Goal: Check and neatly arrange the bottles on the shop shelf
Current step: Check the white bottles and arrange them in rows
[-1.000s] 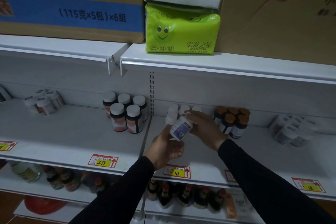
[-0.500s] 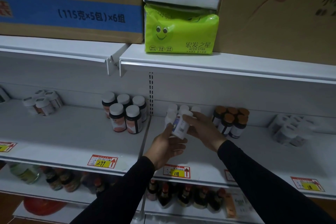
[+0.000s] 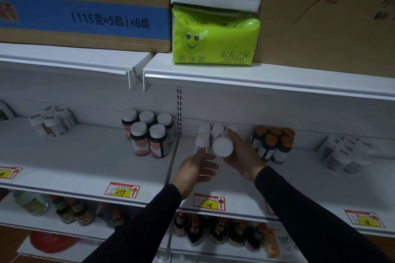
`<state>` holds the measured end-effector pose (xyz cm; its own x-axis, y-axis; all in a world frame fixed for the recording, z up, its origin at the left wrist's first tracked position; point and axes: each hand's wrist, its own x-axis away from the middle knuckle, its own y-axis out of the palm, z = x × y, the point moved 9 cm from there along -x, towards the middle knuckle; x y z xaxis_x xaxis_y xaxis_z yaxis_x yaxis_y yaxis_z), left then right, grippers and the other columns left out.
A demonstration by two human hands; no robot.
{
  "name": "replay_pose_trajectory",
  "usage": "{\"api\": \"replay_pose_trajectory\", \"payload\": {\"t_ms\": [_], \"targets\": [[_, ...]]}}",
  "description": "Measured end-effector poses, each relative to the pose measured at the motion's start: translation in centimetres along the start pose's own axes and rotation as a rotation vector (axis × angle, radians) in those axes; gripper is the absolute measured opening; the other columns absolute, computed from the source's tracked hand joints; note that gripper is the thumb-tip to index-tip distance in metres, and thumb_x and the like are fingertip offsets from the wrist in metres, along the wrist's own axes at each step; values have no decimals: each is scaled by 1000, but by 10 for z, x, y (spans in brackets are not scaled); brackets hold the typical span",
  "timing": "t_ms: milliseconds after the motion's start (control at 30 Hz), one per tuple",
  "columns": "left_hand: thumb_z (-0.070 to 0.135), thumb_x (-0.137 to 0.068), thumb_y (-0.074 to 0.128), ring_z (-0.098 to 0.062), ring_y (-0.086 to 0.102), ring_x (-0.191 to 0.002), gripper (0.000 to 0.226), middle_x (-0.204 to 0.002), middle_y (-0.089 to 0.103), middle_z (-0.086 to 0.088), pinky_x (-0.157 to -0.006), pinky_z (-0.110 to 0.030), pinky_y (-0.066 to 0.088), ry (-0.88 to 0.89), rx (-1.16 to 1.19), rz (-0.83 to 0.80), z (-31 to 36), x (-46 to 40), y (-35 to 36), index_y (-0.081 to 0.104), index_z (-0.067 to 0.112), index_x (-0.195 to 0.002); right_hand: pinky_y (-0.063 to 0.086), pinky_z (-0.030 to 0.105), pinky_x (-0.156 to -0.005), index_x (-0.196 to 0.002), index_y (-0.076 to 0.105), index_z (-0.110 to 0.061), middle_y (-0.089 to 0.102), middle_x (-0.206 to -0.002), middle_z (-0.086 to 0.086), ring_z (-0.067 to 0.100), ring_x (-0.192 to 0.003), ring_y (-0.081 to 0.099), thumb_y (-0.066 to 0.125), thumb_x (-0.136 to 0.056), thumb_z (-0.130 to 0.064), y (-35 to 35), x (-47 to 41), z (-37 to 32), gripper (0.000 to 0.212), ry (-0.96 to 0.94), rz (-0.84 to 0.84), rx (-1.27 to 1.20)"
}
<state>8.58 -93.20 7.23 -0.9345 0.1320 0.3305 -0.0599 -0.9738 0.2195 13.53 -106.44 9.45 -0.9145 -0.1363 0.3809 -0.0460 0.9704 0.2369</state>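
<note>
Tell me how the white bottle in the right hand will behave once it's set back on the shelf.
The white bottle, gripped by the right hand, looks rigid plastic, so probably stiff and light. Tilted now, its round body would likely roll if laid sideways. Stood upright among the white bottles, it may tip if nudged, being tall and narrow.

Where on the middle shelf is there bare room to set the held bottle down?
Bare shelf lies in front of the white bottles, and between the dark bottles and the far-left cluster. It is crowded where the right hand holds the bottle, beside the orange-capped bottles.
</note>
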Motion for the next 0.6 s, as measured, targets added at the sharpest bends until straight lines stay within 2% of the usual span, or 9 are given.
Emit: {"api": "replay_pose_trajectory", "payload": {"t_ms": [133, 267, 433, 533, 600], "targets": [[49, -102, 38, -20, 64, -75, 51, -86, 72, -8, -68, -30, 50, 7, -10, 18, 0, 1, -3, 66, 7, -109, 53, 37, -93, -124, 62, -16, 68, -120, 14, 28, -115, 62, 59, -91, -53, -4, 0, 0, 50, -1, 26, -8], [49, -102, 39, -20, 63, -73, 49, -86, 72, -9, -66, -30, 49, -7, -3, 15, -1, 0, -2, 65, 8, -108, 58, 29, -77, -121, 61, -14, 70, -113, 13, 27, -107, 67, 56, -95, -46, 1, 6, -7, 41, -60, 9, 88], [50, -101, 41, -24, 66, -80, 49, -97, 73, -14, -73, -36, 51, -16, 33, 18, -4, -4, -2, 62, 9, -117, 57, 29, -86, -123, 62, -18, 68, -121, 8, 19, -108, 67, 64, -94, -19, 13, 12, -23, 29, -266, -100, 217], [48, -101, 40, -27, 67, -88, 46, -106, 71, -16, -79, -38, 53, -27, 94, 8, -6, -4, -1, 62, 11, -120, 53, 15, -80, -123, 61, -23, 67, -121, -3, 8, -106, 64, 71, -88, -15, 21, 20, -31, 38, -378, -134, 408], [44, -103, 38, -28, 68, -91, 43, -108, 71, -15, -79, -38, 54, -33, 134, 4, -7, -5, -1, 61, 11, -120, 52, 11, -76, -123, 60, -23, 65, -119, -6, 5, -104, 63, 74, -85, -13, 25, 23, -32, 42, -398, -148, 474]]}}
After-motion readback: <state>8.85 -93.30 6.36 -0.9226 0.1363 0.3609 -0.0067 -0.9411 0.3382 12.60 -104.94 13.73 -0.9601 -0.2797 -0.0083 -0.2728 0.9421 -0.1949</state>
